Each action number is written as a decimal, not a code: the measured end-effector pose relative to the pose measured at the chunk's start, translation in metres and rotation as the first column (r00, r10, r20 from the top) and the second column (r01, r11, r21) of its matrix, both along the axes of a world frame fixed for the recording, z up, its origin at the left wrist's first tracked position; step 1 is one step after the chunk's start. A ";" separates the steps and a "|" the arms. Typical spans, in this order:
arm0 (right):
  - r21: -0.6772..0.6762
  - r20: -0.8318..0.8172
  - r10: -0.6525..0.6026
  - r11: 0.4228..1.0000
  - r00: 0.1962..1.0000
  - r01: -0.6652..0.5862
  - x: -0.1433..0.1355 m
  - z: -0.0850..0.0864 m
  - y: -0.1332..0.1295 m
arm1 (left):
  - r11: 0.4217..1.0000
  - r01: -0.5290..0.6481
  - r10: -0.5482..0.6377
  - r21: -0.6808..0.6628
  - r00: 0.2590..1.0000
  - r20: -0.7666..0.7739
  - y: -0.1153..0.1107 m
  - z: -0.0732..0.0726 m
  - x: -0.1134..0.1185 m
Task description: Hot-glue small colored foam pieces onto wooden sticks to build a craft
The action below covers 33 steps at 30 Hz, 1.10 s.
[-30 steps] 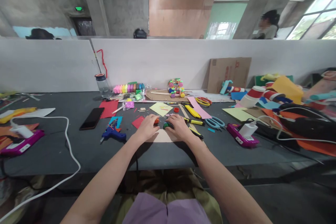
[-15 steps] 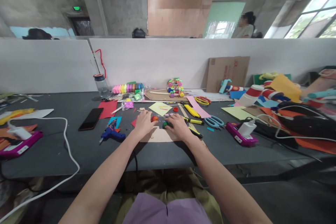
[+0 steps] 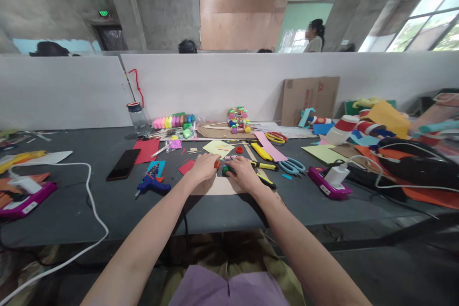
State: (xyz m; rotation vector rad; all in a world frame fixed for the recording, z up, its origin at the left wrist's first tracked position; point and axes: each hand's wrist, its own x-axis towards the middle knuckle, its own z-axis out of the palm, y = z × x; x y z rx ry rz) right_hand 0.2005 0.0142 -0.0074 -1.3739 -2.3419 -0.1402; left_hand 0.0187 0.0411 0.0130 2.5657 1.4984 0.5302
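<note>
Two hands on cardboard (image 3: 218, 185): left hand (image 3: 204, 166) fingers around orange ball (image 3: 217, 164), right hand (image 3: 244, 173) fingers around green ball (image 3: 225, 170).

On the dark grey counter (image 3: 89, 205), a flat tan cardboard piece (image 3: 218, 185) lies at the near middle. The left hand (image 3: 205, 167) rests on its far left corner, the right hand (image 3: 244, 174) on its far right corner, with a small orange ball (image 3: 217, 164) and a small green ball (image 3: 225, 170) between them. Left of the cardboard lies a blue glue gun (image 3: 153, 183), and farther left a black phone (image 3: 124, 164). Right of the right hand lie teal-handled scissors (image 3: 293, 167), then a magenta power strip (image 3: 325, 183). Behind everything stands a white partition wall (image 3: 215, 81), with a brown cardboard sheet (image 3: 310, 98) leaning against it.
</note>
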 end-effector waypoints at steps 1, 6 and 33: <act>0.001 0.002 -0.006 1.000 1.000 0.006 0.000 0.000 0.000 | 1.000 0.022 -0.023 -0.017 1.000 -0.005 0.001 0.001 0.001; 0.002 -0.002 -0.062 0.998 0.998 0.062 0.000 0.001 -0.001 | 0.998 0.010 -0.011 -0.055 1.000 -0.006 -0.001 0.006 -0.001; 0.009 -0.156 0.031 0.999 0.987 -0.030 -0.001 0.007 -0.006 | 0.994 0.106 -0.105 0.010 0.972 0.212 -0.018 -0.002 -0.021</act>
